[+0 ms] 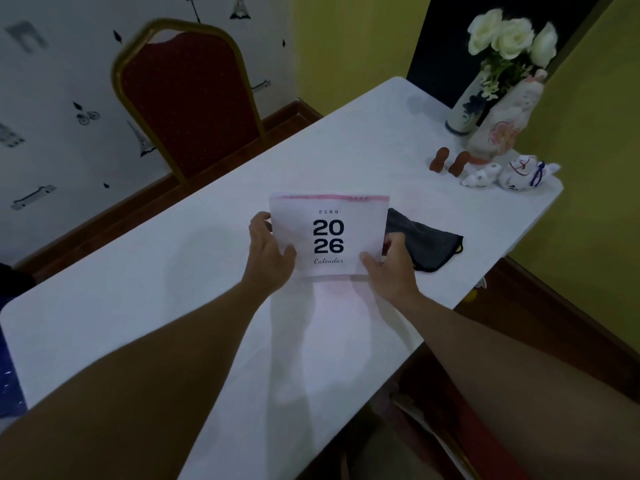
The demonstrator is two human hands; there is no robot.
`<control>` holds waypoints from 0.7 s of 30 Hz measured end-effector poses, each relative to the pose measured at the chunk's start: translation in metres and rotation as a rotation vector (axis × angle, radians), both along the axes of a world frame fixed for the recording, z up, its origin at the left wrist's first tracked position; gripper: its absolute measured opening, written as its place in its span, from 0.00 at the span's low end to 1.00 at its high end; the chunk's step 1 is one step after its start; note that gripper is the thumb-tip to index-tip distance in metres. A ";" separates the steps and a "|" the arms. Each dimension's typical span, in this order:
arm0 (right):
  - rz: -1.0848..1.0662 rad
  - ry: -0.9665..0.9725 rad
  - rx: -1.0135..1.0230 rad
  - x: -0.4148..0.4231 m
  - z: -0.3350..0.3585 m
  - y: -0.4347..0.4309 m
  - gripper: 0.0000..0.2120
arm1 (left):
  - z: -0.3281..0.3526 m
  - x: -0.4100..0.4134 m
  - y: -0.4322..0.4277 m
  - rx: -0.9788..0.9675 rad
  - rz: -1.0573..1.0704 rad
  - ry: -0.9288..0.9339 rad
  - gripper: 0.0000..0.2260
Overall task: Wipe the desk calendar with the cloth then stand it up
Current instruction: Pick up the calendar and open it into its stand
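Hands: left (pixel 268 249), right (pixel 393 265) grip calendar (pixel 329 233) sides | cloth (pixel 427 245) beside right edge

Both bare forearms extended forward, converging. Left hand (pixel 268 252) curled around one side edge, thumb laid across the front; right hand (pixel 391 263) gripping the opposite lower corner, fingers bent, thumb forward.

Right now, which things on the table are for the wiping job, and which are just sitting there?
For the job:
desk calendar, held by left hand and right hand
dark cloth, beside the calendar

Just sitting there:
vase of white flowers
pale figurine
two brown figures
small white ornaments
red chair
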State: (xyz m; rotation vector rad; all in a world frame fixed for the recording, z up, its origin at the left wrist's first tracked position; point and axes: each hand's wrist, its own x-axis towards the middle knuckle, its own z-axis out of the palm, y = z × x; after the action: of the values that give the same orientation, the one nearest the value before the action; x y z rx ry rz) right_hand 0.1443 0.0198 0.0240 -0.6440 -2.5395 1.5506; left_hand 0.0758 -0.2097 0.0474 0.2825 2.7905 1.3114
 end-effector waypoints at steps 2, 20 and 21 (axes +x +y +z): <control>0.009 -0.011 0.000 0.003 -0.004 0.003 0.15 | -0.001 -0.001 -0.003 0.040 -0.013 -0.061 0.25; 0.230 -0.101 0.017 0.026 -0.018 0.008 0.19 | -0.026 0.008 -0.016 0.005 -0.072 -0.464 0.22; 0.226 -0.146 0.054 0.027 -0.020 0.010 0.21 | -0.028 0.009 -0.018 -0.011 -0.084 -0.497 0.22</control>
State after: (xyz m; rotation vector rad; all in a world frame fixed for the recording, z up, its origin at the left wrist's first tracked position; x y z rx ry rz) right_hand 0.1716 0.0295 0.0037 -0.4959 -2.8389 1.5459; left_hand 0.0845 -0.2278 0.0194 0.0582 2.3429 1.1549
